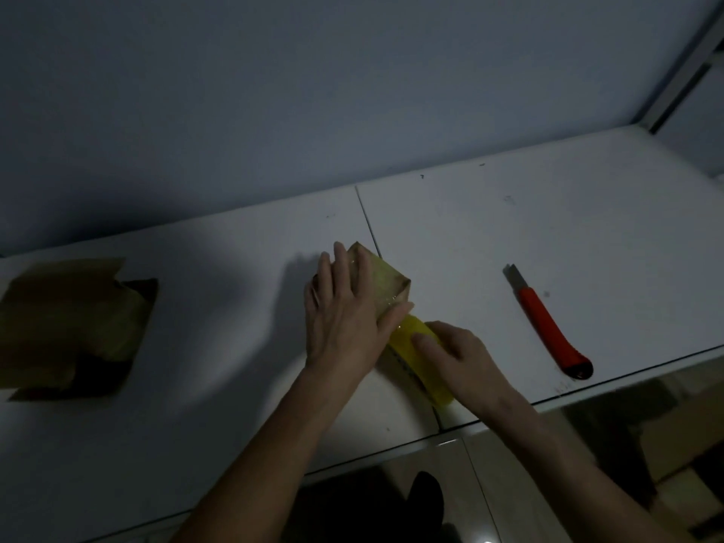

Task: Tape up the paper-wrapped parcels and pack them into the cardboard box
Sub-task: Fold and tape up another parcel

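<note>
— What's nearest, at the front edge of the table (587,229)?

— The right hand (456,352), fingers curled round a yellow tape roll (421,360) that stands close to that edge. The roll touches the near end of the parcel (386,282).

— And the left hand (344,319)?

— Just beyond, lying flat on the parcel with fingers straight and spread, pressing down. The thumb reaches along the parcel's near end, where the tape meets the paper. There is a shine on the top face there (glossy tape already on it, I'd say, though the light is poor).

— So which step is this?

— Taping, by my reading. A strip runs from roll to parcel, the left hand smoothing it and pinning the parcel in the middle of the table.

— What does the next move ask for?

— Probably drawing the roll on round the end while the left hand keeps the parcel from sliding, then severing the strip. The knife (548,321) lies to the right near the front edge, well apart from both hands, its blade pointing away; one hand would have to let go to fetch it.

— And the box (74,327)?

— Far left, near the table's left edge, flaps open, well apart from the parcel. Whether anything sits inside I cannot tell; it is too dark. Packing looks not yet begun for this parcel.
</note>
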